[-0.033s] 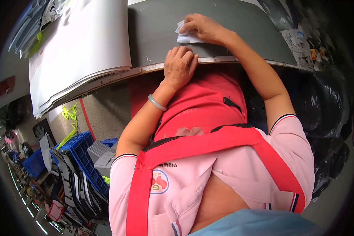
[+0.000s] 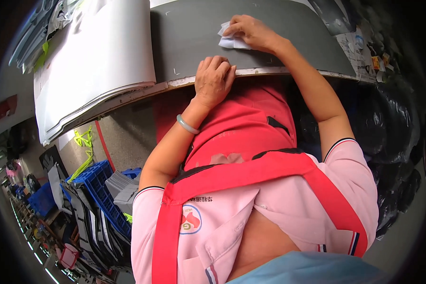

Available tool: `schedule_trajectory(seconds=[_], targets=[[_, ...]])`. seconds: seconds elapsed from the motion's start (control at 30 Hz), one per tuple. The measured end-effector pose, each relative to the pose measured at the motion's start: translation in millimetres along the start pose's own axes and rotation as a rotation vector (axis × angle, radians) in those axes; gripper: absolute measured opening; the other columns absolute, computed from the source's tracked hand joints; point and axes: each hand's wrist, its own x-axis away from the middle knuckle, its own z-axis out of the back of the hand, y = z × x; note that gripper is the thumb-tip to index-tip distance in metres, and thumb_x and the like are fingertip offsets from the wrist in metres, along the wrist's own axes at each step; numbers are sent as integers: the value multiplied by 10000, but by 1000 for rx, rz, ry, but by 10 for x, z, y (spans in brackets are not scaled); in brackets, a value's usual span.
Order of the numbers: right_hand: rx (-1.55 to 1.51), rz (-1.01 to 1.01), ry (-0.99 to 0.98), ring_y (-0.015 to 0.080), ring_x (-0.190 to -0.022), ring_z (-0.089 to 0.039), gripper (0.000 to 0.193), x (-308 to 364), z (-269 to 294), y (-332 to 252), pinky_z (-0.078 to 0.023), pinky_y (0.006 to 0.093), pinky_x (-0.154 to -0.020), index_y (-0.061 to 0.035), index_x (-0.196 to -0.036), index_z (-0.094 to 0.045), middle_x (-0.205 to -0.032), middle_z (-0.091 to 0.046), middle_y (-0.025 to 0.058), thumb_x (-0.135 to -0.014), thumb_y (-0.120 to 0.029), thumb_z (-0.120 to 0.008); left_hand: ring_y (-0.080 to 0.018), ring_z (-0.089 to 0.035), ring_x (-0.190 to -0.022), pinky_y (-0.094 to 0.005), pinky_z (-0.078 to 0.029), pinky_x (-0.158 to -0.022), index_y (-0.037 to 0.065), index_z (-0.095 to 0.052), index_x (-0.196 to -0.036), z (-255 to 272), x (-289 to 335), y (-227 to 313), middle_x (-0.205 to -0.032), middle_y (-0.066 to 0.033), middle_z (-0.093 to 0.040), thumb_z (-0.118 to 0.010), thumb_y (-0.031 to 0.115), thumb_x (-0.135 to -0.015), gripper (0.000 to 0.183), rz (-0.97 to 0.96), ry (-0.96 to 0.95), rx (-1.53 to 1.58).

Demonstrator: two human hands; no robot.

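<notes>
— Where are your hands just now?

— My right hand (image 2: 253, 32) is out on the grey sheet (image 2: 199, 33) that lies on the tabletop (image 2: 270, 72). Its grip is closed on a small white cloth (image 2: 231, 39), fingers pressing it flat against the grey surface.

— And the left?

— My left hand (image 2: 214, 78) rests at the near edge of that same grey sheet, fingers curled over the rim, palm down. It holds nothing loose; the grip is only bent over the edge. There is a pale green bangle (image 2: 187, 125) on that wrist.

— What lies beside the sheet?

— A stack of white boards (image 2: 94, 61) to the left, touching the grey sheet along its side and overlapping it a little. Down at the lower left stand blue crates (image 2: 97, 182) on the floor, well apart from my hands. To the right, black bags (image 2: 393, 128) are heaped near the tabletop.
</notes>
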Motion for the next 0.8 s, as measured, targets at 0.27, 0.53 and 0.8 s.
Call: schedule_trajectory(seconds=[0.27, 0.53, 0.8], targets=[[-5, -573, 448, 181, -961, -645, 295, 1490, 713, 913, -489, 274, -869, -107, -1180, -726, -1047, -654, 55, -904, -62, -632, -269, -551, -833, -384, -437, -753, 75, -596, -807, -68, -62, 35, -927, -49, -611, -685, 170, -871, 145, -37, -3, 8], [98, -693, 786, 262, -999, -660, 273, 2242, 873, 1304, -503, 331, -883, -171, -1150, -741, -1068, -676, 78, -886, -142, -678, -292, -559, -835, -400, -436, -753, 63, -600, -825, -45, -66, 71, -932, -76, -622, -674, 132, -884, 118, -3, -40, -34], [281, -1050, 1053, 309, -1030, -681, 255, 3569, 1618, 2348, -529, 392, -861, -243, -1166, -741, -1116, -721, 141, -925, -208, -668, -307, -565, -845, -408, -446, -768, 47, -596, -831, -7, -61, 114, -939, -90, -627, -661, 115, -892, 112, 0, -67, -104]])
